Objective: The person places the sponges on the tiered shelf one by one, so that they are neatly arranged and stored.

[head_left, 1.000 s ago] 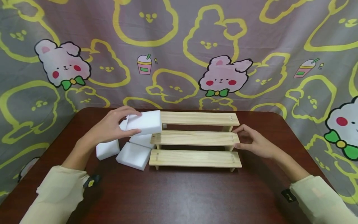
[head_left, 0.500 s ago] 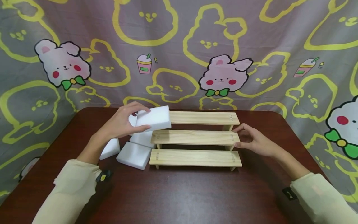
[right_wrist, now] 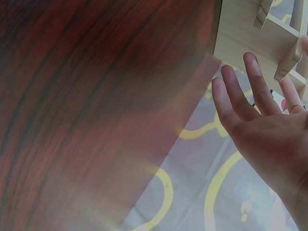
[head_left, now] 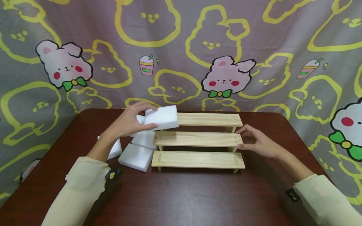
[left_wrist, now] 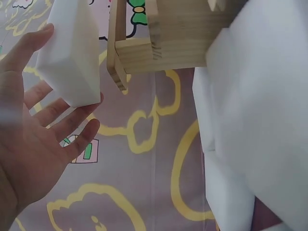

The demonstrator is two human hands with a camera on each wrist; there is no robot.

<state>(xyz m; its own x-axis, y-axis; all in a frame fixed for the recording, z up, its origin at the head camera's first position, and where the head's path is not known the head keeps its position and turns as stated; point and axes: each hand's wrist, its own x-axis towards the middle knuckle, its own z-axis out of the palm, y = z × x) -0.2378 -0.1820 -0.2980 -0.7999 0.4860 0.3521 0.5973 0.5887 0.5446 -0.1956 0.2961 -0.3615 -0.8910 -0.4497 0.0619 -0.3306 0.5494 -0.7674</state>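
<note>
My left hand pinches a white foam block between thumb and fingers. The block is held tilted, above the left end of the top step of a three-tier wooden display stand. In the left wrist view the same block is beside the stand's side, apart from it. At the stand's right end my right hand grips the middle board, thumb at the front edge and forefinger at the back edge. The other fingers of that hand are loosely extended in the right wrist view.
Several more white foam blocks lie left of the stand, some leaning on or overlapping others. The dark wooden table extends in front of the stand. A patterned curtain hangs just behind the table's far edge.
My left hand has carried the foam block rightward and slightly up, to the top step's left end. The right hand and the stand have stayed put.
</note>
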